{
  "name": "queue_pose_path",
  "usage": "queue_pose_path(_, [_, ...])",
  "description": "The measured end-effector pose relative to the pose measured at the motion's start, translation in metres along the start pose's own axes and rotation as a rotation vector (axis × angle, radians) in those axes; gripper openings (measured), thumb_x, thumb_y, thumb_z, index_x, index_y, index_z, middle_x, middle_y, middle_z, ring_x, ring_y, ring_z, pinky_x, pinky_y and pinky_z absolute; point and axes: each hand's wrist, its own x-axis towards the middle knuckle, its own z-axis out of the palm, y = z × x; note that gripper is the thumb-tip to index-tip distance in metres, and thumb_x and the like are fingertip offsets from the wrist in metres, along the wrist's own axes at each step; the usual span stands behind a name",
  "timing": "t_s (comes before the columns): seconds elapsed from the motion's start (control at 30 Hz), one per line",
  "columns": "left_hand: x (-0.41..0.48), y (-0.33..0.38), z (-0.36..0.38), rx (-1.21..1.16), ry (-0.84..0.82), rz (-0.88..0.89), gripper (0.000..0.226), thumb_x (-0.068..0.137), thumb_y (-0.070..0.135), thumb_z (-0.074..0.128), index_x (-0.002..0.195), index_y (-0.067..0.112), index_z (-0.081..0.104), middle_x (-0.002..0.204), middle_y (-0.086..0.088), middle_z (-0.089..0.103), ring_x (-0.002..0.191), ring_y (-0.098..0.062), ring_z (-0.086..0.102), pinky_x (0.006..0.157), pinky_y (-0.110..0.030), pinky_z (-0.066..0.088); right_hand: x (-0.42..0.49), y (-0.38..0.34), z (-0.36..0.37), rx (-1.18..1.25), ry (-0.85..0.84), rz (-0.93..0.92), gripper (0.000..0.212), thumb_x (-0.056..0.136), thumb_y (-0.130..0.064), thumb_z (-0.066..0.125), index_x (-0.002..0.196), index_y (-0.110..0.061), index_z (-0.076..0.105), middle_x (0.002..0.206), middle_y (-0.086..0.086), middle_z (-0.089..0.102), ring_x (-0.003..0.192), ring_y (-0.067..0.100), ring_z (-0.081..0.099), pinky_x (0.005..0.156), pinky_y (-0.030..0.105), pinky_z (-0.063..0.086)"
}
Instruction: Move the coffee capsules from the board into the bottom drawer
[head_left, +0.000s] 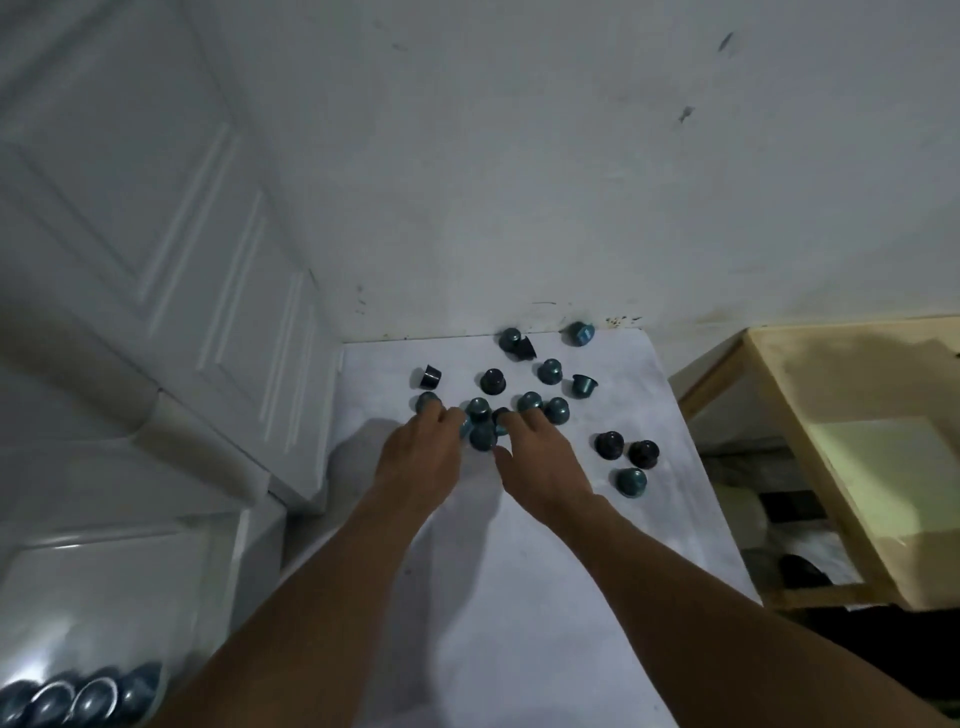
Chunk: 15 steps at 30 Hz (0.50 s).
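Drawer (104, 587) holds stored capsules (93, 699); left hand (422, 460), right hand (543, 470) each grasp clustered capsules (483, 437) on board (519, 597).

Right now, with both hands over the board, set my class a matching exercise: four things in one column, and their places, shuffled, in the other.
Things:
1. left hand
2. pair of dark capsules
3. wooden box
4. capsules in the clear bin

Places:
a. right of the board
b. bottom left corner of the view
c. reaching into the middle cluster
d. just right of the right hand

Pairs: 1-c, 2-d, 3-a, 4-b
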Motion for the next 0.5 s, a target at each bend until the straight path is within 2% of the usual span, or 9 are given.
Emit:
queue_pose_path(0.1, [0.020, -0.016, 0.012, -0.033, -0.027, -0.002, 0.031, 0.092, 0.009, 0.051, 0.122, 0.014, 0.054, 0.126, -0.007, 0.050, 0.094, -0.025, 0.064, 0.074, -0.029, 0.049, 0.021, -0.004, 0.016, 0.016, -0.060, 0.027, 0.036, 0.091, -0.013, 0.051, 0.126, -0.010, 0.051, 0.122, 0.014, 0.052, 0.104, 0.034, 0.055, 0.086, 0.036, 0.045])
queue_pose_path(0.3, [0.045, -0.030, 0.029, -0.100, -0.147, 0.033, 0.039, 0.089, 0.013, 0.059, 0.126, 0.018, 0.049, 0.125, -0.005, 0.043, 0.097, -0.022, 0.061, 0.078, -0.030, 0.051, 0.049, -0.009, 0.039, 0.083, -0.121, 0.100, 0.038, 0.096, -0.018, 0.043, 0.134, -0.016, 0.045, 0.126, 0.013, 0.046, 0.105, 0.032, 0.055, 0.088, 0.039, 0.048])
queue_pose_path(0.43, [0.054, -0.031, 0.038, -0.112, -0.197, 0.056, 0.044, 0.090, 0.018, 0.058, 0.132, 0.021, 0.044, 0.128, -0.005, 0.040, 0.103, -0.025, 0.059, 0.086, -0.035, 0.053, 0.060, -0.003, 0.043, 0.044, -0.148, 0.104, 0.030, 0.096, -0.017, 0.044, 0.124, -0.013, 0.053, 0.117, 0.011, 0.048, 0.097, 0.031, 0.057, 0.083, 0.037, 0.048])
queue_pose_path(0.5, [0.060, -0.032, 0.041, -0.131, -0.190, 0.042, 0.040, 0.093, 0.020, 0.054, 0.131, 0.021, 0.045, 0.125, -0.006, 0.042, 0.103, -0.026, 0.059, 0.084, -0.037, 0.052, 0.065, 0.000, 0.046, 0.027, -0.154, 0.100, 0.027, 0.095, -0.018, 0.046, 0.118, -0.011, 0.057, 0.113, 0.011, 0.050, 0.094, 0.031, 0.057, 0.079, 0.035, 0.047])
